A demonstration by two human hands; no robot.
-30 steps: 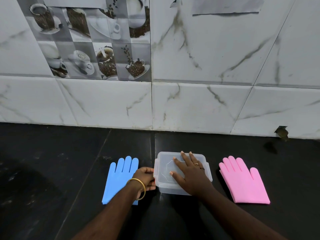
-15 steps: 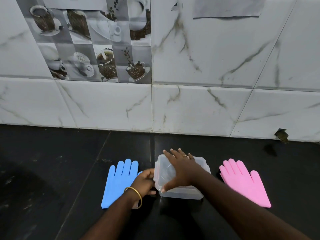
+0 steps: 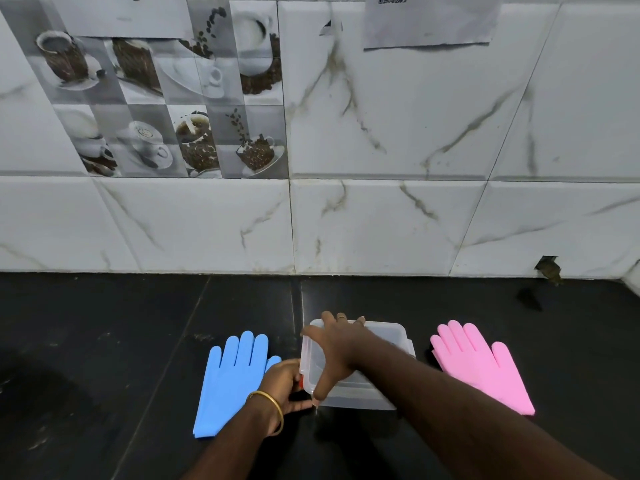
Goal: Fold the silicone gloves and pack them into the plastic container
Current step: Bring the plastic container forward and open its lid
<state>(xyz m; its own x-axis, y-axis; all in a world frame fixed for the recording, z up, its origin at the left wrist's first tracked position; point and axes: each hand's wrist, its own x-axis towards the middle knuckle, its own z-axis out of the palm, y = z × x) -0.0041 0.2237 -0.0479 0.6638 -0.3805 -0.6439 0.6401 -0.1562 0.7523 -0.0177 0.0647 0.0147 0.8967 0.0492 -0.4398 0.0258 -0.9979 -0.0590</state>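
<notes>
A clear plastic container [image 3: 367, 393] with its lid [image 3: 310, 362] sits on the black counter between two flat gloves. The blue glove [image 3: 232, 375] lies to its left, fingers toward the wall. The pink glove [image 3: 481, 365] lies to its right, also flat. My right hand [image 3: 337, 348] spreads over the lid's left part, thumb at the near left corner, fingers over the far edge. My left hand [image 3: 284, 386] grips the container's left side at a small red latch. The lid's left edge looks slightly raised.
The black stone counter [image 3: 104, 341] runs to a white marble-tiled wall [image 3: 381, 220] close behind. A paper sheet [image 3: 429, 22] hangs on the wall. A chipped hole [image 3: 549, 268] sits at the wall's base on the right.
My right hand slid from flat on the lid's middle to its left part, fingers curling over the edges. My left hand stayed at the container's left side. The camera view shifted slightly upward.
</notes>
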